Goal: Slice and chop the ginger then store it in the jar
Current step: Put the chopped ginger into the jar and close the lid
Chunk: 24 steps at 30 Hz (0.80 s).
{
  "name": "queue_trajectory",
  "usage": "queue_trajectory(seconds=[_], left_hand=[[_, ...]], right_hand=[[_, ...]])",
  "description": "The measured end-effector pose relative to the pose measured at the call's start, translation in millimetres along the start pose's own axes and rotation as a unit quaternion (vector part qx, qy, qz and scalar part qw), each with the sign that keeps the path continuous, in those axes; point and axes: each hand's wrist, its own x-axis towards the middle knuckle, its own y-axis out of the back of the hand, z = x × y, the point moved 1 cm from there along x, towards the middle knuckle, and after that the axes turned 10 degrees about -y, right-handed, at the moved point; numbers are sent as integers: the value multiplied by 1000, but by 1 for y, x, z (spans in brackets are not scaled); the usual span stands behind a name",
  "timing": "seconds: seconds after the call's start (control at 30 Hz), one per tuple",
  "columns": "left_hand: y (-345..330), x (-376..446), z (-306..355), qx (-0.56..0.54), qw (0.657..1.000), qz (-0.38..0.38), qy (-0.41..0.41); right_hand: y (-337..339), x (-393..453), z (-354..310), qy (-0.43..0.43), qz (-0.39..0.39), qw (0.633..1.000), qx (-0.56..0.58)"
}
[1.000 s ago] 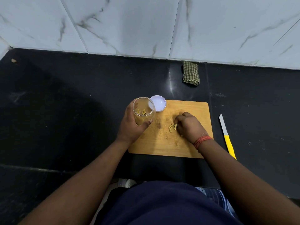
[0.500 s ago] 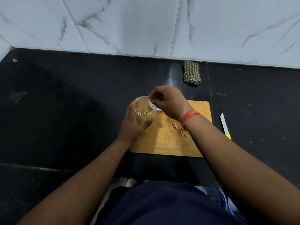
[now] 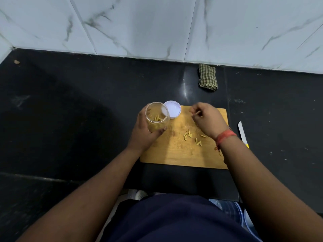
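Note:
My left hand (image 3: 143,135) grips a clear glass jar (image 3: 157,119), tilted with its mouth up and several chopped ginger pieces inside. It hovers over the left end of the wooden cutting board (image 3: 181,155). Several more ginger pieces (image 3: 188,134) lie loose in the middle of the board. My right hand (image 3: 208,121) hangs over the board's far right part, blurred, its fingertips pinched with a thin yellow ginger sliver (image 3: 197,113) showing between them. The jar's white lid (image 3: 173,109) lies upside down at the board's far left corner.
A knife (image 3: 241,132) with a yellow handle lies on the black counter just right of the board, partly hidden by my right forearm. A folded checked cloth (image 3: 207,78) sits by the marble wall behind. The counter edge is close to my body.
My right hand picked ginger from the board, carried it to the jar mouth, and has now swung back right over the board. The jar holds more pieces. My left hand stayed put.

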Motion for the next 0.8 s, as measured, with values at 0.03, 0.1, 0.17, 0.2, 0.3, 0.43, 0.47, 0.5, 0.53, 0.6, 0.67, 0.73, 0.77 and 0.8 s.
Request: queue_trajectory(seconds=[0.03, 0.1, 0.17, 0.2, 0.3, 0.43, 0.47, 0.5, 0.53, 0.6, 0.67, 0.73, 0.77, 0.8], left_hand=[[-1, 0, -1, 2, 1000, 1, 0], [-2, -1, -1, 4, 1000, 4, 7], [-3, -1, -1, 6, 1000, 6, 12], [-3, -1, -1, 6, 1000, 5, 14], [-3, -1, 0, 12, 1000, 5, 15], [-3, -1, 0, 19, 1000, 1, 18], [-3, -1, -1, 20, 1000, -1, 18], [-3, -1, -1, 21, 1000, -3, 18], [-2, -1, 0, 21, 1000, -3, 19], [-2, -1, 0, 22, 1000, -3, 21], [-2, -1, 1, 24, 999, -3, 23], [-2, -1, 1, 25, 999, -3, 25], [-2, -1, 1, 25, 999, -4, 25], [-1, -1, 1, 25, 999, -4, 24]], right_hand=[[0, -4, 18, -35, -20, 999, -29], [-5, -16, 45, -95, -64, 990, -79], [-14, -29, 60, -113, -94, 979, -142], [-21, -35, 64, -112, -96, 974, -171], [-39, -44, 60, -87, -63, 978, -179], [-60, -46, 43, -7, -50, 991, -121], [-59, -42, 42, -3, -36, 994, -100], [-57, -38, 42, -3, -8, 996, -91], [-54, -32, 44, -8, 19, 995, -98], [-48, -19, 50, -28, 44, 990, -131], [-47, -13, 52, -32, 19, 985, -169], [-51, -17, 48, 6, -17, 977, -212], [-55, -22, 45, 37, -30, 973, -226], [-59, -27, 43, 70, -41, 970, -231]])
